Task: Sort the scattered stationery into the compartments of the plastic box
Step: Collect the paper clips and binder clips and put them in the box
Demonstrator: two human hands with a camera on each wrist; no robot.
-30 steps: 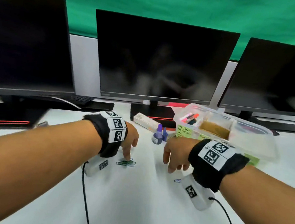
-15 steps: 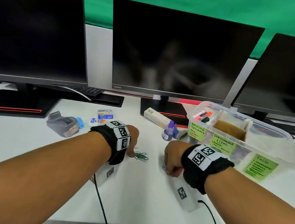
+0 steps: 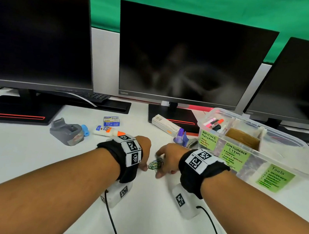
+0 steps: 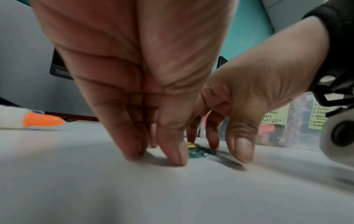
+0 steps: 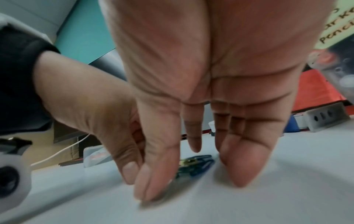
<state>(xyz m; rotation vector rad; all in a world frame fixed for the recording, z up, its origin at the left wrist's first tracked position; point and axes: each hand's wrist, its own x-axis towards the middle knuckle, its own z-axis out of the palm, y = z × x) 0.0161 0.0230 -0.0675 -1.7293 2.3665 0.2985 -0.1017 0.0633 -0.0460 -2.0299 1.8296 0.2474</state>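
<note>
Flanking a small heap of paper clips (image 3: 155, 165) on the white desk (image 3: 29, 160), both hands point fingers-down at the surface. Left hand (image 3: 143, 147): fingers held straight and close together, tips on the desk just left of the heap; the left wrist view shows the nearest tip touching the clips' edge (image 4: 199, 151), nothing gripped. Right hand (image 3: 168, 157): fingers straight, thumb and fingertips spread on either side of the heap, tips at the desk; the right wrist view shows the clips (image 5: 193, 166) lying between thumb and fingers, not lifted and not pinched. Clips are green, blue and one yellowish, tangled together. Clear plastic box (image 3: 282, 166) sits to the right, near the right wrist, with green labels reading writing materials, consumable items, tools; markers (image 3: 214, 122) stand in its left rear compartment. Elsewhere on the desk: glue bottle (image 3: 107, 131) with orange cap, grey stapler (image 3: 67, 132), small staples box (image 3: 111, 121), purple ink bottle (image 3: 179, 136), long white carton (image 3: 166, 125). Three dark monitors (image 3: 191, 57) stand behind.
</note>
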